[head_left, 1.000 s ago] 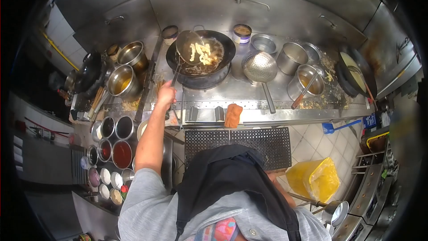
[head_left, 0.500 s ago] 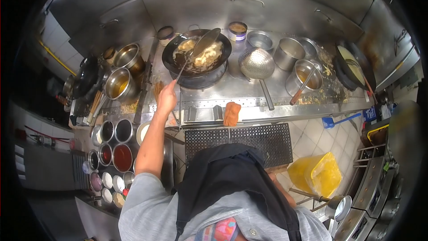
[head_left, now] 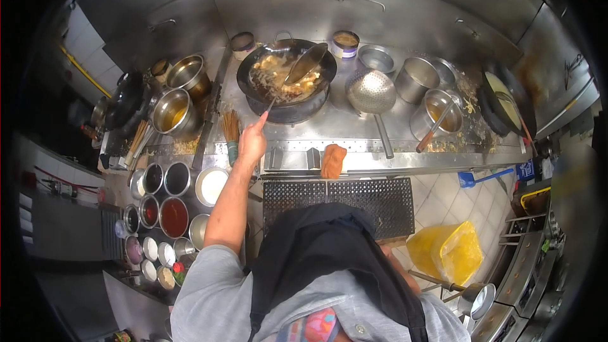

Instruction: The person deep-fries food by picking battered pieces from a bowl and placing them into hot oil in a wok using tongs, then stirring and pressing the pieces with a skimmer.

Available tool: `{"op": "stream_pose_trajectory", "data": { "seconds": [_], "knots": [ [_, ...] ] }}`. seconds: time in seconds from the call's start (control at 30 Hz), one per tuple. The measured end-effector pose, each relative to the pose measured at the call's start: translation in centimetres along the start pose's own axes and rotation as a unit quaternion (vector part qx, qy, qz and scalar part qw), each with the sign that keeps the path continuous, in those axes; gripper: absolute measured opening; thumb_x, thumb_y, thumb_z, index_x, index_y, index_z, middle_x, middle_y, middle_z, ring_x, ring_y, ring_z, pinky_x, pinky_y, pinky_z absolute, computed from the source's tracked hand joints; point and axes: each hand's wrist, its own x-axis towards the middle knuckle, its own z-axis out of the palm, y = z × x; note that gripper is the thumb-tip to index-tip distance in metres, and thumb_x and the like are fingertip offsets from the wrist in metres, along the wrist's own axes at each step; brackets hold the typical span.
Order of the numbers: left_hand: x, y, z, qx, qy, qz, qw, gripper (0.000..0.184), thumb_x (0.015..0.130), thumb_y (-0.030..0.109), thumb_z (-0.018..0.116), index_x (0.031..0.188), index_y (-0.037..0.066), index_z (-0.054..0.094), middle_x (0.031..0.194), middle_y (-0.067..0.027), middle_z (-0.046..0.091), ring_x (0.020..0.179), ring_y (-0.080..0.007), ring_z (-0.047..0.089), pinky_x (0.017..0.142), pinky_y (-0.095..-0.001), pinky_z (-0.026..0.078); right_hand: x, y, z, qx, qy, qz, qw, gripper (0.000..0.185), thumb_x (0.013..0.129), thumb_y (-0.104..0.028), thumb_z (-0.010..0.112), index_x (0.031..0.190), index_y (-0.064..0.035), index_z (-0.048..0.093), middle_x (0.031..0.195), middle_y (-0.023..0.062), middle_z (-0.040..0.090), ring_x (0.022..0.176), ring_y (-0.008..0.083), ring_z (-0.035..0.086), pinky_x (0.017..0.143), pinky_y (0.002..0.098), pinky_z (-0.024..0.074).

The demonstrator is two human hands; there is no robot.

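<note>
My left hand (head_left: 253,142) is closed around the thin handle of a large metal ladle (head_left: 307,63). The ladle's bowl is tilted over the black wok (head_left: 242,79), toward its right side. Pale pieces of food (head_left: 271,71) sit in bubbling oil inside the wok, partly covered by the ladle. The wok rests on a burner ring (head_left: 297,114) on the steel stove. Of my right arm, only a bit of forearm (head_left: 400,269) shows beside the dark apron; the hand itself is hidden.
Right of the wok lie a perforated strainer (head_left: 370,92) and several metal pots (head_left: 417,79). An orange cloth (head_left: 333,161) is on the stove's front edge. Sauce and seasoning containers (head_left: 173,218) stand at left. A yellow bin (head_left: 437,250) is on the floor at right.
The ladle's bowl has turned and dropped lower toward the food, on the wok's right side. My left hand has shifted slightly right, and the whole view has moved a little.
</note>
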Motion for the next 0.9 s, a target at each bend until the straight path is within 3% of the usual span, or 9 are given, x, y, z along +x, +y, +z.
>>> {"op": "stream_pose_trajectory", "data": {
  "seconds": [0.1,0.2,0.33,0.4,0.5,0.63,0.7,0.83,0.9],
  "knots": [
    [0.7,1.8,-0.4,0.007,0.007,-0.016,1.0,0.057,0.084,-0.004,0.046,0.133,0.024,0.056,0.096,-0.0253,0.062,0.089,-0.0426,0.061,0.081,-0.0462,0.048,6.3,6.3,0.0,0.193,-0.061,-0.048,0.978,0.017,0.085,-0.022,0.053,0.083,-0.0083,0.063,0.079,0.0037,0.059,0.064,0.0142,0.056,0.053,0.0311,0.0429],
    [1.6,1.5,0.7,0.018,-0.003,-0.028,0.999,0.059,0.082,-0.002,0.046,0.133,0.026,0.055,0.1,-0.0256,0.062,0.093,-0.0422,0.061,0.083,-0.0468,0.048,1.7,0.6,0.4,0.165,0.016,0.053,0.985,0.015,0.084,-0.02,0.055,0.086,-0.0081,0.063,0.079,0.0041,0.059,0.063,0.0152,0.057,0.052,0.0312,0.0424],
    [3.2,0.8,1.2,0.044,-0.031,-0.048,0.997,0.062,0.08,-0.001,0.045,0.134,0.028,0.055,0.103,-0.0251,0.062,0.096,-0.0416,0.061,0.086,-0.0471,0.049,-0.5,-1.7,0.1,0.034,0.018,0.061,0.997,0.017,0.085,-0.02,0.055,0.089,-0.0056,0.063,0.082,0.0055,0.061,0.069,0.0194,0.058,0.058,0.0347,0.0451],
    [3.8,1.0,0.2,0.055,-0.025,-0.045,0.997,0.062,0.08,-0.001,0.044,0.134,0.028,0.055,0.104,-0.0253,0.062,0.096,-0.0417,0.061,0.086,-0.0473,0.049,0.0,0.0,1.2,0.059,0.106,0.018,0.992,0.022,0.086,-0.021,0.053,0.09,-0.0029,0.065,0.084,0.007,0.062,0.077,0.023,0.059,0.067,0.0376,0.0462],
    [4.7,-0.5,-1.3,0.049,0.023,-0.052,0.997,0.062,0.078,0.001,0.049,0.133,0.029,0.055,0.098,-0.0254,0.063,0.091,-0.0423,0.063,0.082,-0.0491,0.05,5.1,5.5,1.1,0.01,0.009,-0.05,0.999,0.025,0.088,-0.02,0.05,0.093,-0.0014,0.066,0.089,0.0089,0.065,0.086,0.0257,0.06,0.077,0.0377,0.046],
    [7.5,-3.6,-2.3,0.062,0.055,-0.112,0.99,0.058,0.078,0.002,0.05,0.133,0.021,0.055,0.1,-0.0264,0.064,0.093,-0.0426,0.063,0.084,-0.0485,0.049,2.6,4.8,0.2,0.056,-0.012,-0.007,0.998,0.025,0.089,-0.018,0.047,0.094,-0.0022,0.067,0.092,0.0092,0.067,0.088,0.0246,0.062,0.078,0.0357,0.046],
    [8.2,-5.2,-2.3,0.054,0.067,-0.127,0.988,0.057,0.078,0.003,0.051,0.133,0.018,0.055,0.102,-0.0266,0.064,0.096,-0.042,0.063,0.085,-0.0468,0.049,1.9,5.2,-0.7,-0.336,0.025,-0.257,0.906,0.024,0.088,-0.016,0.047,0.091,-0.0014,0.066,0.091,0.0097,0.066,0.086,0.0234,0.06,0.079,0.0351,0.0451],
    [8.4,-9.3,-0.5,0.046,0.12,-0.142,0.981,0.056,0.079,0.005,0.048,0.133,0.016,0.054,0.107,-0.0255,0.065,0.097,-0.0415,0.064,0.086,-0.0462,0.051,0.5,3.7,-0.3,-0.147,0.002,-0.126,0.981,0.025,0.088,-0.016,0.046,0.091,-0.001,0.066,0.09,0.0115,0.065,0.084,0.0231,0.059,0.079,0.0349,0.0447],
    [7.9,-10.7,0.3,-0.061,0.052,-0.205,0.976,0.053,0.081,0.006,0.047,0.133,0.014,0.055,0.108,-0.027,0.064,0.102,-0.0396,0.063,0.089,-0.0437,0.05,-0.6,2.2,-0.3,0.019,-0.009,0.007,1.0,0.026,0.089,-0.016,0.046,0.094,-0.0006,0.066,0.096,0.0139,0.066,0.089,0.0256,0.061,0.082,0.0349,0.0452]
  ]
}}
